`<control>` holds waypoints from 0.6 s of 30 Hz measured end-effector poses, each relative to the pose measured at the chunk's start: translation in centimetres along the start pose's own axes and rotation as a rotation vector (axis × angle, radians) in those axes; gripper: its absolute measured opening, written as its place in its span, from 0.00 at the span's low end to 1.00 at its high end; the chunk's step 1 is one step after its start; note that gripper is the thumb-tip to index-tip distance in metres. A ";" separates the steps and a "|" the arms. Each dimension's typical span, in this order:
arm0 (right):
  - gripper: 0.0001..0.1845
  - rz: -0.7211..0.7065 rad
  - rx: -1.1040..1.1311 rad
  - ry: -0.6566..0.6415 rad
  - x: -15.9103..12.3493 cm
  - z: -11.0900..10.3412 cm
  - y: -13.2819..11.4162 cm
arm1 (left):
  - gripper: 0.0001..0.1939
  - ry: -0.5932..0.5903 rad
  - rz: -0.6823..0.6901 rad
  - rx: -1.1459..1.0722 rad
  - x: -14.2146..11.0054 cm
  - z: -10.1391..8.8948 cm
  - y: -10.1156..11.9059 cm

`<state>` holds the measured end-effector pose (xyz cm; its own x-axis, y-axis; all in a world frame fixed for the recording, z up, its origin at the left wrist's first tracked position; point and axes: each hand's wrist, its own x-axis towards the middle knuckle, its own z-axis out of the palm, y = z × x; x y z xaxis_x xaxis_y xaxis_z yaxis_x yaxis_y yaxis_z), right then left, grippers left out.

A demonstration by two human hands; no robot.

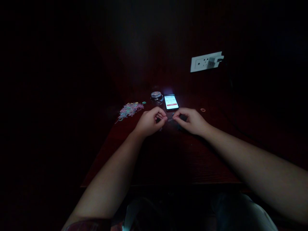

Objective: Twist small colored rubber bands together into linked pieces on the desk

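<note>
Over the dark red table, my left hand (151, 121) is closed, thumb and forefinger pinched together. My right hand (191, 120) pinches a small pale rubber band (170, 120) that spans the narrow gap toward my left fingertips. Whether the left fingers also grip it is too dark to tell. To the left lies a loose pile of colourful rubber bands (130, 110). Just beyond my hands, a lit phone (171, 102) lies beside a small clear round container (156, 98). A few small bits lie in shadow under my hands, partly hidden.
A single orange band (203, 110) lies on the table (173, 160) to the right. On the wall behind is a white socket panel (202, 63) with a plug (215, 60) in it. The table's front edge runs near my lap; the surroundings are very dark.
</note>
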<state>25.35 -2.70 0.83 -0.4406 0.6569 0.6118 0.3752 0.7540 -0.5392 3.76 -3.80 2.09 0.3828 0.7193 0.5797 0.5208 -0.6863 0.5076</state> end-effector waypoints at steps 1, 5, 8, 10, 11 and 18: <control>0.07 0.007 0.002 0.006 0.0 0.0 0.0 | 0.04 0.013 0.005 0.006 0.0 0.0 -0.1; 0.07 0.026 0.037 0.021 -0.1 0.0 -0.1 | 0.09 0.007 0.056 0.037 -0.1 0.0 -0.1; 0.07 0.017 0.058 0.001 -0.2 0.1 -0.5 | 0.10 -0.025 0.104 0.048 -0.1 0.1 0.1; 0.06 0.011 0.058 -0.010 -0.2 0.1 -0.8 | 0.08 -0.049 0.110 0.036 -0.2 0.2 0.3; 0.06 0.010 0.055 -0.011 -0.3 0.1 -0.9 | 0.08 -0.063 0.108 0.032 -0.2 0.2 0.4; 0.05 0.019 0.049 0.001 -0.3 0.2 -1.1 | 0.08 -0.079 0.076 0.024 -0.3 0.2 0.5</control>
<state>24.93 -3.73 1.10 -0.4328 0.6710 0.6021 0.3432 0.7402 -0.5782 4.05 -4.36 2.08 0.4806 0.6723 0.5630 0.5059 -0.7370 0.4482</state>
